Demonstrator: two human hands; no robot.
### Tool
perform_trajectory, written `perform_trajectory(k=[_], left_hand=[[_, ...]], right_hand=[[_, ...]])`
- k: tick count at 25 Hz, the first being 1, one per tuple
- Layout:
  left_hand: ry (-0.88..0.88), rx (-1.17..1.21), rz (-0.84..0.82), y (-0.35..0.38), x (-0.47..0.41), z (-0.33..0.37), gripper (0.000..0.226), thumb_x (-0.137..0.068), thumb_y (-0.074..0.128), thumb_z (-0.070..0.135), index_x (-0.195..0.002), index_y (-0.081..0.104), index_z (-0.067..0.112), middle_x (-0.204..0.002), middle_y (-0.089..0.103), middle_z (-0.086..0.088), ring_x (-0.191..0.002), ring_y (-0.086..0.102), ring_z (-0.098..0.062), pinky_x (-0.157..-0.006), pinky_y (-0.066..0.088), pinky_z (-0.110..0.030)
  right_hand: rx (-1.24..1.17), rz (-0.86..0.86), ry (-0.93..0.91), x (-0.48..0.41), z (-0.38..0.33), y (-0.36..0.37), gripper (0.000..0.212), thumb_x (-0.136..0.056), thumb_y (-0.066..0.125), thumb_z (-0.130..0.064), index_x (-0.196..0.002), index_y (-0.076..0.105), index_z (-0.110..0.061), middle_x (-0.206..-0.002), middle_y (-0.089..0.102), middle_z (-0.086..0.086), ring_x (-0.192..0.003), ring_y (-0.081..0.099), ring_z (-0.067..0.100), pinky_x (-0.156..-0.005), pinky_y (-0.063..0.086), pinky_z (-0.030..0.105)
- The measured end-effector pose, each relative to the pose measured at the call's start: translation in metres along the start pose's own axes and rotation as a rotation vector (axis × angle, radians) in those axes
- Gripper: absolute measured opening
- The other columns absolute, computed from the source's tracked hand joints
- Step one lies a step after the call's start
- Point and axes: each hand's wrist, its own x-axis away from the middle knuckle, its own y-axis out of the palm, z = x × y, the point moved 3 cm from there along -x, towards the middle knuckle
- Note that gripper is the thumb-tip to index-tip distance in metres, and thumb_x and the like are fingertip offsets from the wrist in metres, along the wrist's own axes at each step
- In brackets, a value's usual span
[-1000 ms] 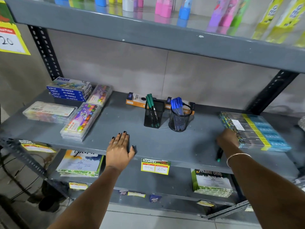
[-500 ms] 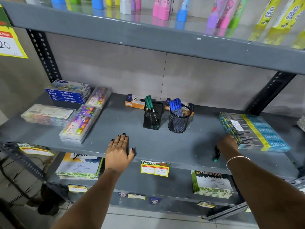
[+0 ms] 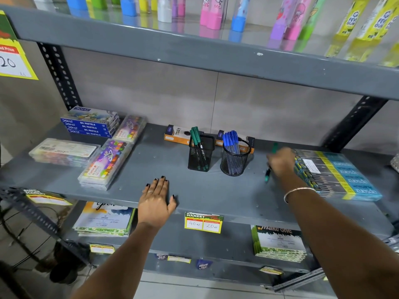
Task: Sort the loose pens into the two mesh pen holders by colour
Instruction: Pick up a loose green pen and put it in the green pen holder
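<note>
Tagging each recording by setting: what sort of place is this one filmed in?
Most likely a stationery aisle in a shop. A yellow price tag reading "Market" hangs on the grey metal shelf, which carries stacked oil pastel boxes; a row of gum bottles stands on the shelf above.

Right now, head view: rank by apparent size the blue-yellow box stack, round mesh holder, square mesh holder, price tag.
1. blue-yellow box stack
2-3. round mesh holder and square mesh holder: look alike, not ranked
4. price tag

"OIL PASTELS" on blue boxes (image 3: 89,125), "40 rs", "20 rs" (handwritten) on shelf-edge price tag (image 3: 203,223)
</note>
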Motion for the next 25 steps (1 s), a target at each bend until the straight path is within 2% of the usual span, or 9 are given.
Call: perform_trajectory(k=[4,7,9,11,13,16,18,22,25], left_hand=[[0.001,0.003,-0.011,-0.001,0.000,0.000,0.083,-0.075,0.002,0.053,-0.136,0.037,0.008,-0.144,0.035,-0.009,-0.133,0.028,-0.024,-0.110,0.010,-0.035],[-0.008,0.020,-0.007,-0.001,0.000,0.000,0.078,-0.078,0.011,0.051,-0.130,0.045,0.004,-0.138,0.044,-0.013,-0.128,0.037,-0.028,-0.108,0.019,-0.040],[-0.011,0.031,-0.016,-0.001,-0.001,0.001,0.074,-0.079,0.017,0.049,-0.126,0.049,0.002,-0.134,0.049,-0.015,-0.125,0.042,-0.030,-0.106,0.025,-0.043],[-0.016,0.031,-0.026,-0.001,-0.001,0.000,0.072,-0.079,0.019,0.047,-0.125,0.050,0.002,-0.132,0.051,-0.015,-0.123,0.044,-0.031,-0.105,0.027,-0.044],[-0.023,0.025,-0.024,0.000,-0.001,0.000,0.069,-0.079,0.023,0.045,-0.122,0.053,0.001,-0.129,0.054,-0.015,-0.120,0.048,-0.031,-0.103,0.030,-0.043],[-0.028,0.039,-0.017,0.000,0.000,0.000,0.064,-0.079,0.028,0.043,-0.116,0.058,0.001,-0.123,0.059,-0.015,-0.113,0.054,-0.031,-0.099,0.035,-0.041],[-0.026,0.037,-0.011,-0.001,0.000,0.000,0.063,-0.079,0.029,0.043,-0.115,0.059,0.001,-0.121,0.060,-0.015,-0.112,0.055,-0.031,-0.098,0.038,-0.042],[-0.017,0.035,0.018,-0.001,0.000,-0.002,0.061,-0.078,0.033,0.041,-0.112,0.061,-0.001,-0.118,0.062,-0.017,-0.108,0.058,-0.032,-0.097,0.024,-0.037],[-0.011,0.057,0.012,0.001,-0.001,-0.001,0.061,-0.077,0.033,0.040,-0.112,0.061,-0.002,-0.117,0.062,-0.018,-0.107,0.058,-0.034,-0.096,0.023,-0.037]], right_hand=[[-0.201,0.046,-0.193,0.015,-0.083,-0.007,0.029,-0.085,0.061,-0.007,-0.113,0.067,-0.001,-0.114,0.069,0.021,-0.104,0.069,0.031,-0.077,0.051,0.026],[-0.270,0.029,-0.378,0.028,-0.130,0.009,0.024,-0.084,0.062,-0.006,-0.106,0.070,-0.003,-0.107,0.073,0.019,-0.096,0.071,0.031,-0.082,0.056,0.029],[-0.198,-0.010,-0.476,0.034,-0.151,0.028,0.020,-0.084,0.062,-0.006,-0.102,0.071,-0.003,-0.104,0.073,0.017,-0.094,0.072,0.030,-0.079,0.057,0.027],[-0.052,-0.067,-0.540,0.042,-0.164,0.049,0.019,-0.085,0.061,-0.004,-0.102,0.069,-0.001,-0.106,0.072,0.017,-0.098,0.070,0.030,-0.071,0.049,0.021],[0.083,-0.162,-0.560,0.047,-0.168,0.071,0.020,-0.086,0.060,0.001,-0.104,0.066,0.002,-0.109,0.069,0.018,-0.101,0.068,0.031,-0.069,0.047,0.022],[0.217,-0.253,-0.533,0.050,-0.161,0.097,0.021,-0.087,0.061,0.002,-0.108,0.061,0.003,-0.112,0.066,0.019,-0.102,0.067,0.031,-0.082,0.056,0.030],[0.266,-0.280,-0.539,0.052,-0.154,0.108,0.022,-0.088,0.057,0.002,-0.109,0.059,0.004,-0.113,0.065,0.020,-0.102,0.065,0.031,-0.085,0.056,0.033],[0.329,-0.285,-0.591,0.057,-0.147,0.116,0.025,-0.091,0.047,0.006,-0.115,0.054,0.007,-0.119,0.061,0.023,-0.109,0.062,0.033,-0.081,0.050,0.031],[0.379,-0.293,-0.614,0.063,-0.148,0.119,0.029,-0.093,0.043,0.005,-0.120,0.052,0.009,-0.126,0.057,0.025,-0.117,0.057,0.036,-0.091,0.048,0.035]])
